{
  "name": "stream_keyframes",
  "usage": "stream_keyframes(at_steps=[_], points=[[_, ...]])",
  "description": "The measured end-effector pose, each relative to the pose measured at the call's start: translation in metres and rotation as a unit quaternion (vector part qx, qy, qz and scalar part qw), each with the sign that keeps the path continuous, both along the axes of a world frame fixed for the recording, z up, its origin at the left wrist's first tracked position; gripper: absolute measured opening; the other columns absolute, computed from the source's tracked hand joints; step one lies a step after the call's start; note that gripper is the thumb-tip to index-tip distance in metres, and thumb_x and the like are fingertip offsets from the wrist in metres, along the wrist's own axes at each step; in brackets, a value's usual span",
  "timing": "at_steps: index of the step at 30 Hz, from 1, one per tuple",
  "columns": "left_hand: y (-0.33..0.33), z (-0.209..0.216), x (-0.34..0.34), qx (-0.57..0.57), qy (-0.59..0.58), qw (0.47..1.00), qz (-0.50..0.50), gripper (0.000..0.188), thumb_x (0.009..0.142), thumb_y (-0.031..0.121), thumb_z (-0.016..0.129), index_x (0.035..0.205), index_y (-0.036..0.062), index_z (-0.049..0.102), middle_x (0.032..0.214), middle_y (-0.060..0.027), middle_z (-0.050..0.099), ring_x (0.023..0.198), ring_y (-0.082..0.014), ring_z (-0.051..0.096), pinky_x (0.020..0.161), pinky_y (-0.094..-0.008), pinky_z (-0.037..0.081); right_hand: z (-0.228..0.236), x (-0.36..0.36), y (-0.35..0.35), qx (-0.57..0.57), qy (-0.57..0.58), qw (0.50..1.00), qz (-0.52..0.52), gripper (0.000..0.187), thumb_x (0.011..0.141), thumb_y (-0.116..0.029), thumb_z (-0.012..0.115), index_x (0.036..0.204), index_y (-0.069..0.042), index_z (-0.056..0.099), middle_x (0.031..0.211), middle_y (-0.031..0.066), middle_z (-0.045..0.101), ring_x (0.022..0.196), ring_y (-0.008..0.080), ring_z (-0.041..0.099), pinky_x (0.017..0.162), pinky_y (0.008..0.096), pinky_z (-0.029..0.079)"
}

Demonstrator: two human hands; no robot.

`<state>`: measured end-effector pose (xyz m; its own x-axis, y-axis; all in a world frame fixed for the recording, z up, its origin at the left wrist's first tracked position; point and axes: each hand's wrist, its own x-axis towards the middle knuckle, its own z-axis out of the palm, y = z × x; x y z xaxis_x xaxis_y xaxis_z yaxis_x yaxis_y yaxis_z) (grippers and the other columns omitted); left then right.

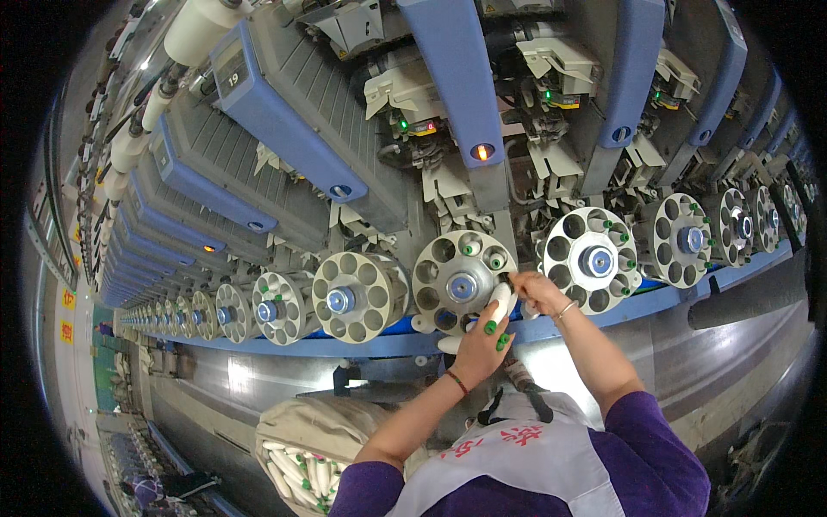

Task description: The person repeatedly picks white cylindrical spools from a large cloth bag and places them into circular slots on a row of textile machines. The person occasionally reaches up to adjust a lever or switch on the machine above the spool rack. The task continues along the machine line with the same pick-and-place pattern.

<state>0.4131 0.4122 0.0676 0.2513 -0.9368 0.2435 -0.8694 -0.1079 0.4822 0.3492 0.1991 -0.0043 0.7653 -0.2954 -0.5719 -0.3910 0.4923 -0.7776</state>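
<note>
Your right hand point(536, 289) pinches a white yarn bobbin with a green tip point(500, 302), fingers closed round it, steering it into a hole of the round grey metal magazine wheel point(463, 271). Your left hand point(482, 345) grips spare green-tipped bobbins point(493, 332), kept just below the wheel. The beige cloth bag of bobbins point(310, 439) hangs at your waist.

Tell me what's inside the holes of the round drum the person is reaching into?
In the round drum, a few upper holes hold green-tipped bobbins; most look empty. The right hand pushes a white bobbin into one, covering holes beneath. The left hand grips more bobbins.
</note>
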Motion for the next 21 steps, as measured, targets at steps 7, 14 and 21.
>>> stream_keyframes(at_steps=[7,14,21], points=[[-0.012,-0.013,-0.005,0.042,0.013,0.999,0.016,0.032,0.081,0.023,0.069,0.108,0.0053,0.066,0.135,-0.0206,0.043,0.116,-0.0372,0.053,0.091,-0.0419,0.049,-0.017,0.004,0.020,0.453,-0.034,0.851,-0.264,0.034,0.097,-0.026,0.046,0.064,-0.016,0.041,0.056,-0.0060,0.040,0.044,0.0062,0.032,0.037,0.0197,0.023],[0.020,0.041,0.085,-0.018,0.440,0.886,0.147,0.013,0.089,0.003,0.055,0.098,0.0034,0.064,0.109,-0.0123,0.067,0.099,-0.0255,0.063,0.085,-0.0339,0.050,0.080,-0.018,0.006,0.224,-0.148,0.935,-0.233,0.032,0.095,-0.023,0.047,0.065,-0.015,0.041,0.058,-0.0028,0.039,0.047,0.0084,0.036,0.039,0.0198,0.028],[0.095,0.054,0.137,-0.143,0.778,0.582,0.189,0.024,0.097,0.028,0.050,0.094,0.0052,0.058,0.112,-0.0207,0.062,0.113,-0.0349,0.057,0.086,-0.0405,0.049,0.098,-0.031,0.088,-0.036,-0.032,0.949,0.312,0.037,0.098,-0.039,0.048,0.086,-0.006,0.058,0.068,0.0025,0.052,0.052,0.0084,0.042,0.044,0.0244,0.031]])
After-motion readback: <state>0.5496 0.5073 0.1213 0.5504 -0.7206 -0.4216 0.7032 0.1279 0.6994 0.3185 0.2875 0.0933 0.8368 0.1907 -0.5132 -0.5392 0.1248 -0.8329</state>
